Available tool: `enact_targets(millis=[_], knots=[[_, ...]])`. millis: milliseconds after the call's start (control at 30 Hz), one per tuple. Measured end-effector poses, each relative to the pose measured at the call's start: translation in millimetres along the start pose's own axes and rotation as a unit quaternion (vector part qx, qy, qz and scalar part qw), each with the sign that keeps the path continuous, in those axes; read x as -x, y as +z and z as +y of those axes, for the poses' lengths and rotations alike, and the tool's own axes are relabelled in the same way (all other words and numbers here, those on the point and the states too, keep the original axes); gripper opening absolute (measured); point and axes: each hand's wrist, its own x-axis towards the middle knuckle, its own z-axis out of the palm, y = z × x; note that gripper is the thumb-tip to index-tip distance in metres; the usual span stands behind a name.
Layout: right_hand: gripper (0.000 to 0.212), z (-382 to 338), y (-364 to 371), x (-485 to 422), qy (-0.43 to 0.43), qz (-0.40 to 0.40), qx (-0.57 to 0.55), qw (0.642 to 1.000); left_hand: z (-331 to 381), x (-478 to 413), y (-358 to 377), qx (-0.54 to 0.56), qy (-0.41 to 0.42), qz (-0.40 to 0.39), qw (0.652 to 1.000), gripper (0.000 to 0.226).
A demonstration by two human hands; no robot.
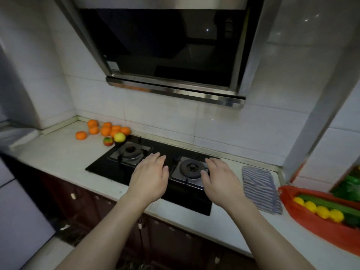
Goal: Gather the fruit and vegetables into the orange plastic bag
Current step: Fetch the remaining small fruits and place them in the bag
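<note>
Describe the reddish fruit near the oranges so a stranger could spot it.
Find the black gas hob on the white counter. Just off its far left corner lies a cluster of oranges, with one yellow fruit at the hob's edge. The reddish fruit sits left of that yellow one, the only piece coloured red and green.

Glossy black glass is seen on the hob (101, 168) at frame centre; brushed steel on the hood trim (175, 90); striped cloth (261, 188); thin orange plastic bag (303, 215).
</note>
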Motion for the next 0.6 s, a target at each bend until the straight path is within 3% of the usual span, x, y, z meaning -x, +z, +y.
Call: enact_targets(millis=[233, 600], knots=[[0.052, -38, 40, -56, -0.043, -0.01, -0.008, 0.999, -65, -15, -12, -0.04, -0.039, 0.006, 0.998, 0.049], [0.051, -90, 105, -191, -0.093, -0.024, -0.014, 0.995, -174, -112, -20, -0.086, -0.066, -0.004, 0.994, 0.047]])
